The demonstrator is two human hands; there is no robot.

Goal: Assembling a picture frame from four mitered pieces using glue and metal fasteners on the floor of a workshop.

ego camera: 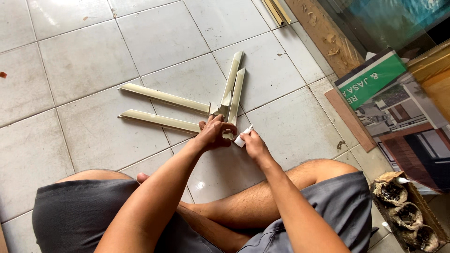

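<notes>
Cream-coloured frame strips with mitred ends lie on the tiled floor: two long ones [161,97] pointing left and two shorter ones [233,83] pointing up, meeting near my hands. My left hand [213,133] grips the near ends of the strips where they meet. My right hand [251,140] holds a small white tube [243,137] with its tip against that joint. I sit cross-legged in grey shorts.
More gold strips [276,10] lie at the top. A brown wooden board [349,119], printed sheets and a glass-fronted picture [403,117] lean at the right. A cardboard box [408,215] with dark bundled pieces stands at the lower right.
</notes>
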